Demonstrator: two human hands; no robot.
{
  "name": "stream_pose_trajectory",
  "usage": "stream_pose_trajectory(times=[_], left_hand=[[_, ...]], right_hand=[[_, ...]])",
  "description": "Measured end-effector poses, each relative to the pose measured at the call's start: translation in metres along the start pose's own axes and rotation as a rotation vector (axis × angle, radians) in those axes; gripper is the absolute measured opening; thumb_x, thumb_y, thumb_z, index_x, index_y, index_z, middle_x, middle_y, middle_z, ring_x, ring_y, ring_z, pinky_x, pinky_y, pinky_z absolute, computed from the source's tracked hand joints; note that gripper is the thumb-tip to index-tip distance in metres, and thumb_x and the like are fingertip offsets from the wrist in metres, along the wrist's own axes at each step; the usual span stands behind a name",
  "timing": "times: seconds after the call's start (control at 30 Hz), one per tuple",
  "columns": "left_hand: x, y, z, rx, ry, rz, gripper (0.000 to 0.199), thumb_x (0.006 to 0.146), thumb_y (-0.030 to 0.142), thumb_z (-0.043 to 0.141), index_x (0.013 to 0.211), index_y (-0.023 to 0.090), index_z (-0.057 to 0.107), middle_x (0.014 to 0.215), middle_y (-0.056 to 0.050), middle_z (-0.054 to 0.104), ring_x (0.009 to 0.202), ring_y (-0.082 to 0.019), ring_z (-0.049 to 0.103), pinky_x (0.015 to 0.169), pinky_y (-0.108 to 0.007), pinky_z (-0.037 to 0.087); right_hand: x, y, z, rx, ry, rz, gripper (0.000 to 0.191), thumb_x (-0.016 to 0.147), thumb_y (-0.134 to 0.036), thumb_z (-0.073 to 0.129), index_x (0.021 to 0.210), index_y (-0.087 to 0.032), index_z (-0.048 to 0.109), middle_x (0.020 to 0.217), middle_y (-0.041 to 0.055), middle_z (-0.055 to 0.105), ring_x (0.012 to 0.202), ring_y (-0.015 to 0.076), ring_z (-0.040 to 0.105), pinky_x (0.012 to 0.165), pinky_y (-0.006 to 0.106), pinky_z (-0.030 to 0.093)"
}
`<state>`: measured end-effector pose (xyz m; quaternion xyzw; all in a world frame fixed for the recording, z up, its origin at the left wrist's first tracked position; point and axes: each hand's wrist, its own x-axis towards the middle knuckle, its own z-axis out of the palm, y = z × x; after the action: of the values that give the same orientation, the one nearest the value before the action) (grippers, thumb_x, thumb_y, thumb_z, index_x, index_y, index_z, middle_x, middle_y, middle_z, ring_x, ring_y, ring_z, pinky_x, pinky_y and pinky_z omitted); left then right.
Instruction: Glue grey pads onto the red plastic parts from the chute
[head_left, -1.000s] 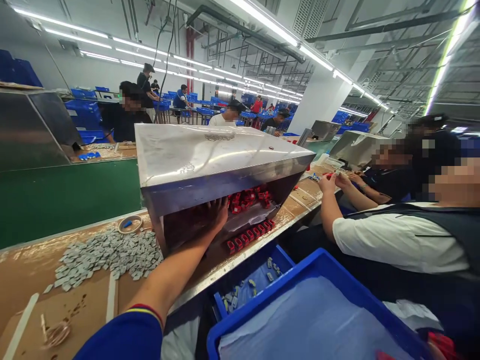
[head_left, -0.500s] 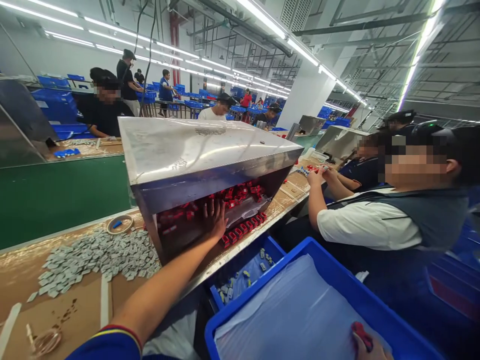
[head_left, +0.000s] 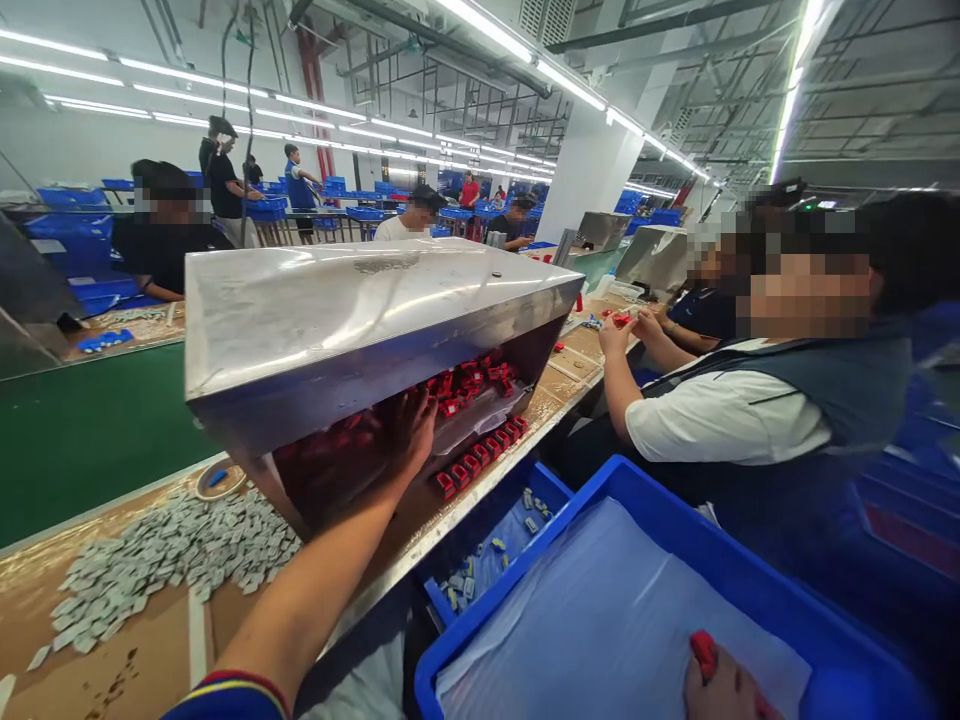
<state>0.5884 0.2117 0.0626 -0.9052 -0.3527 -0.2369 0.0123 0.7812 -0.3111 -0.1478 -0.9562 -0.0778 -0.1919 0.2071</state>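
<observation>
My left hand reaches into the open front of a metal hopper, its fingers apart against the red plastic pieces inside. Along the table edge below the opening stands a row of red pieces. At the lower right, my right hand is closed round a red piece above the lined blue bin. Part of that hand lies beyond the bottom of the view.
Many grey flat pieces lie on the table at the left, beside a tape roll. A smaller blue tray holds a few parts. A co-worker sits close on the right, handling red pieces.
The view has shifted, and the hopper sits further left in it. My left hand is deeper among the red pieces. My right hand has turned, still holding its red piece.
</observation>
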Motion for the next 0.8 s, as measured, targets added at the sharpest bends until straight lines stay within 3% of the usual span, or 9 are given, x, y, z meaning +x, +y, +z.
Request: stream_pose_trajectory(times=[0.1,0.2,0.3,0.37,0.47,0.53,0.67,0.73,0.8], left_hand=[[-0.003,-0.004,-0.003,0.003,-0.027,0.011,0.051,0.096,0.008,0.041,0.14,0.017,0.063,0.158,-0.012,0.054,0.151,-0.027,0.045,0.128,-0.048,0.031],[-0.01,-0.002,-0.007,0.007,-0.062,0.065,0.052,0.098,0.018,0.048,0.149,0.013,0.054,0.165,-0.017,0.043,0.156,-0.032,0.036,0.13,-0.056,0.022],[-0.026,0.01,-0.016,-0.002,-0.06,0.082,0.053,0.099,0.024,0.048,0.152,0.018,0.051,0.169,-0.016,0.036,0.159,-0.036,0.028,0.129,-0.067,0.012],[-0.046,0.021,-0.027,-0.061,-0.023,0.082,0.046,0.1,0.024,0.046,0.144,0.021,0.059,0.169,-0.012,0.037,0.158,-0.036,0.029,0.13,-0.066,0.015],[-0.094,0.033,-0.051,-0.228,-0.029,0.193,0.038,0.103,0.023,0.041,0.13,0.023,0.068,0.16,-0.01,0.05,0.151,-0.03,0.043,0.126,-0.053,0.038],[-0.133,0.032,-0.068,-0.31,-0.057,0.322,0.035,0.101,0.02,0.044,0.122,0.026,0.071,0.149,-0.011,0.06,0.148,-0.029,0.047,0.12,-0.051,0.048],[-0.218,0.001,-0.082,-0.388,-0.111,0.397,0.039,0.096,0.012,0.048,0.12,0.03,0.072,0.134,-0.012,0.07,0.138,-0.028,0.059,0.106,-0.045,0.061],[-0.259,-0.019,-0.08,-0.428,-0.216,0.378,0.041,0.093,0.013,0.052,0.123,0.034,0.072,0.125,-0.01,0.076,0.125,-0.028,0.069,0.102,-0.042,0.064],[-0.292,-0.034,-0.076,-0.452,-0.365,0.201,0.036,0.091,0.019,0.062,0.115,0.042,0.076,0.109,-0.005,0.079,0.108,-0.028,0.075,0.096,-0.042,0.066]], right_hand=[[-0.006,-0.001,0.001,-0.003,-0.013,0.014,0.032,0.081,-0.039,0.054,0.105,-0.032,0.074,0.092,0.0157,0.07,0.091,0.0439,0.067,0.073,0.059,0.048],[-0.012,-0.002,0.002,-0.03,0.008,0.083,0.035,0.087,-0.038,0.051,0.113,-0.027,0.072,0.099,0.0168,0.071,0.093,0.0427,0.063,0.074,0.057,0.046],[-0.016,0.0,0.004,-0.057,-0.011,0.138,0.039,0.092,-0.041,0.05,0.12,-0.024,0.07,0.11,0.0184,0.071,0.098,0.0419,0.06,0.075,0.054,0.046],[-0.017,0.003,0.005,-0.047,-0.039,0.144,0.043,0.094,-0.043,0.048,0.124,-0.022,0.069,0.114,0.0194,0.07,0.101,0.0408,0.059,0.077,0.052,0.047],[-0.013,0.013,0.007,0.005,-0.051,0.17,0.052,0.094,-0.048,0.045,0.128,-0.017,0.067,0.116,0.0213,0.07,0.104,0.0405,0.061,0.081,0.051,0.048],[-0.006,0.021,0.006,0.057,-0.054,0.224,0.061,0.091,-0.054,0.043,0.13,-0.013,0.066,0.117,0.0237,0.07,0.104,0.0425,0.063,0.082,0.052,0.049],[0.015,0.026,-0.01,0.14,-0.004,0.363,0.072,0.087,-0.062,0.042,0.136,-0.013,0.063,0.121,0.0305,0.068,0.107,0.0473,0.064,0.076,0.056,0.048],[0.026,0.008,-0.024,0.151,0.037,0.358,0.071,0.088,-0.066,0.043,0.137,-0.018,0.063,0.124,0.0308,0.067,0.11,0.0466,0.064,0.075,0.057,0.048],[0.038,-0.032,-0.039,0.218,0.039,0.244,0.067,0.089,-0.069,0.045,0.133,-0.023,0.065,0.122,0.0263,0.069,0.107,0.0428,0.066,0.079,0.055,0.05]])
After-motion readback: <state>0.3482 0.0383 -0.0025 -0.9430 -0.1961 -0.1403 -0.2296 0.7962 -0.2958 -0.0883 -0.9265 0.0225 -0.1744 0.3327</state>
